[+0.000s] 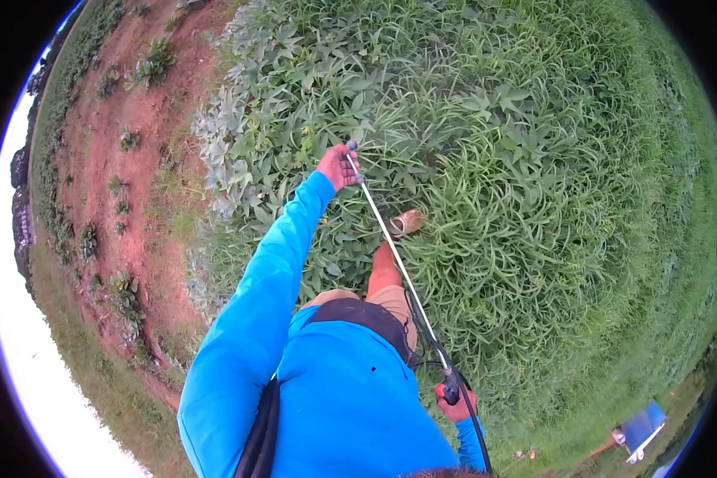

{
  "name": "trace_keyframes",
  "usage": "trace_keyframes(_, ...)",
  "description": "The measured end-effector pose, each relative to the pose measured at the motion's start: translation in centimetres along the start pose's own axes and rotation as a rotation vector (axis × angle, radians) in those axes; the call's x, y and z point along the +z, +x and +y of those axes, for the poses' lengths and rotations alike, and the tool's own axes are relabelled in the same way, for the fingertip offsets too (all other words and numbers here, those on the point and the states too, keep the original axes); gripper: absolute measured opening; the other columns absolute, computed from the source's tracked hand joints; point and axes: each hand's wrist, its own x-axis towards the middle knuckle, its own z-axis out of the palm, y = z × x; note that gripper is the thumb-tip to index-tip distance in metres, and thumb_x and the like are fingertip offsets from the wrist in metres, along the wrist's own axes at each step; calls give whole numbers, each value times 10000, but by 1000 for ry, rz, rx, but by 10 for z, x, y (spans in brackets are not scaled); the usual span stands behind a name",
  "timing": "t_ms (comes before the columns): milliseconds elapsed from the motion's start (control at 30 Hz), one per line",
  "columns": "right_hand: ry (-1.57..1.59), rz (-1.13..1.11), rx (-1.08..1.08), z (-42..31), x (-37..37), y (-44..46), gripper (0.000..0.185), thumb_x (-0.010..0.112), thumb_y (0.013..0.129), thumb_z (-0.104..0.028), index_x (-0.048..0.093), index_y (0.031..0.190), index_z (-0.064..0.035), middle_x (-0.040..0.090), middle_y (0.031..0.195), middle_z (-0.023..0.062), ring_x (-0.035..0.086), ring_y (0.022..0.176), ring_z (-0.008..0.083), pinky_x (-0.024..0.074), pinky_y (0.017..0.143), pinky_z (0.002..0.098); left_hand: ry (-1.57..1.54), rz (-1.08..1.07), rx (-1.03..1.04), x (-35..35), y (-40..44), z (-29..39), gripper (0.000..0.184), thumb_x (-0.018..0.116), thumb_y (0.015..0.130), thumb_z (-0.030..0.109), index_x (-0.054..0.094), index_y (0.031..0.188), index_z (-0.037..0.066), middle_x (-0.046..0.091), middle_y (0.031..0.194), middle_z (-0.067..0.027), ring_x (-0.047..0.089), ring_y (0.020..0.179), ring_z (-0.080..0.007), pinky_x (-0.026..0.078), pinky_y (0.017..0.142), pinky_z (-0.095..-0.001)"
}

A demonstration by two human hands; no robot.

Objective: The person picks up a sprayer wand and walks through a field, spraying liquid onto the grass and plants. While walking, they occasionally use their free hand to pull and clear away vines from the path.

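Observation:
A long pale sprayer wand point(406, 275) runs slantwise across the view, its nozzle point(351, 146) at the upper end over the leaves. My left hand point(338, 167) is stretched forward, its fingers curled round the wand just below the nozzle. Down by my right hip, my right hand point(457, 405) grips the wand's dark handle point(452, 385). A black hose point(476, 422) passes beside that hand toward the bottom edge. Under the wand, a foot in a light brown shoe point(407, 222) stands among the plants. A faint haze hangs over the leaves beyond the nozzle.
Dense grass and broad-leaved weeds point(518, 199) surround my legs. On the left lies reddish bare soil point(95, 175) with scattered low plants point(153, 64). A dark strap point(260, 430) crosses my blue shirt. A blue panel-like object point(644, 426) stands far off at lower right.

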Motion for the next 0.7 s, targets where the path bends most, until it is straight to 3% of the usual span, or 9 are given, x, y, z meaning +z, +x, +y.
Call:
trace_keyframes(67, -54, -165, 207, -7, -24, 13, 376, 743, 571, -236, 580, 849, -43, 639, 711, 158, 648, 677, 352, 513, 631, 416, -182, -30, -42, -9, -6, -9, 268, 563, 818, 354, 565, 965, 131, 588, 809, -28, 593, 757, -198, 517, 682, -369)
trace_keyframes(233, -193, -112, 251, 26, -64, 30, 540, 797, 542, -429, 540, 814, -40, 609, 696, 186, 594, 653, 411, 477, 601, 485, -310, -189, -121, 11, -46, -7, 210, 569, 813, 292, 591, 914, 109, 586, 843, -32, 596, 810, -213, 520, 650, -385)
trace_keyframes(333, -320, -100, 184, 38, -86, 42, 539, 802, 535, -436, 527, 783, -44, 603, 682, 182, 593, 654, 413, 477, 601, 491, -329, -288, -174, 14, -53, -5, 259, 541, 828, 309, 592, 895, 65, 577, 836, -74, 585, 809, -237, 526, 647, -387)
trace_keyframes(367, -306, -115, 194, 40, -97, 45, 456, 797, 553, -351, 518, 760, -55, 588, 657, 183, 584, 645, 418, 473, 600, 476, -248, -354, -207, 15, -54, -2, 319, 521, 828, 337, 594, 876, 30, 559, 805, -103, 565, 771, -245, 506, 633, -366)
trace_keyframes(400, -307, -126, 194, 38, -106, 48, 456, 797, 553, -351, 518, 760, -55, 588, 657, 183, 584, 645, 418, 473, 600, 476, -253, -345, -210, 15, -54, -2, 319, 521, 828, 337, 594, 876, 30, 559, 805, -103, 565, 771, -245, 506, 633, -366)
trace_keyframes(467, -359, -188, 258, 37, -124, 57, 442, 780, 561, -338, 514, 764, -50, 588, 669, 185, 585, 652, 415, 474, 599, 474, -247, -519, -312, 16, -53, -3, 339, 513, 819, 349, 592, 869, 23, 544, 778, -99, 545, 739, -237, 473, 610, -342)
trace_keyframes(700, -427, -169, 230, 36, -159, 60, 505, 803, 516, -386, 536, 813, -77, 603, 660, 151, 608, 646, 384, 492, 597, 468, -119, -512, -438, 27, -44, -2, 284, 503, 769, 265, 595, 838, 5, 583, 750, -103, 563, 607, -217, 475, 582, -320)
